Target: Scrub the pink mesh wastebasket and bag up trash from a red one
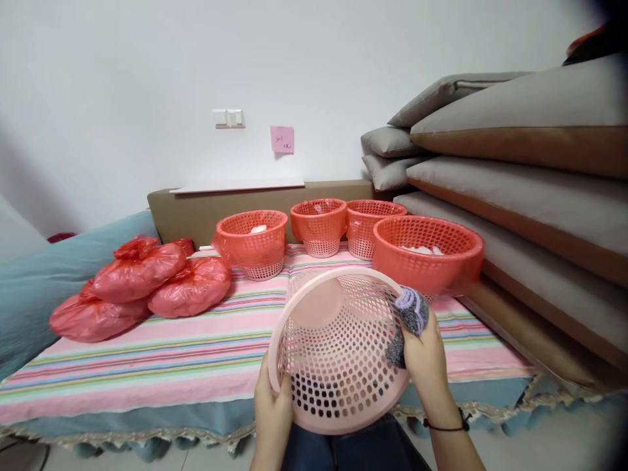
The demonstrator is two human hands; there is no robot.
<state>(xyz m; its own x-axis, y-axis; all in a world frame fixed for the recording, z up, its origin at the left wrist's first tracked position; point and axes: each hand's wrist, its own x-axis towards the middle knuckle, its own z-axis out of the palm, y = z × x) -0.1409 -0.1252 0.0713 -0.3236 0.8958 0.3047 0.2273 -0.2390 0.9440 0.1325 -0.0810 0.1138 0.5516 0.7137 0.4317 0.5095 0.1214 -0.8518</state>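
Observation:
A pink perforated plastic basket (pixel 324 418) is tilted above the front of the striped cloth, its open mouth facing me and nothing visible inside. My left hand (pixel 273 399) grips its rim at the lower left, thumb inside. At the basket's right rim, my right hand (pixel 422 343) is closed round a grey and purple knitted thing (pixel 413 309), which looks like a rolled sock. Whether the right fingers also hold the rim is hidden. Behind stand baskets lined with red bags: one at left (pixel 251 242), two in the middle (pixel 318 226) (pixel 362 229), and one at right (pixel 426 268).
Several tied red plastic bags (pixel 142 271) lie heaped at the left on the striped cloth (pixel 210 350). Grey and brown cushions (pixel 520 144) are stacked high along the right. A blue padded armrest (pixel 112 245) borders the left, and a pink note (pixel 282 140) is on the wall.

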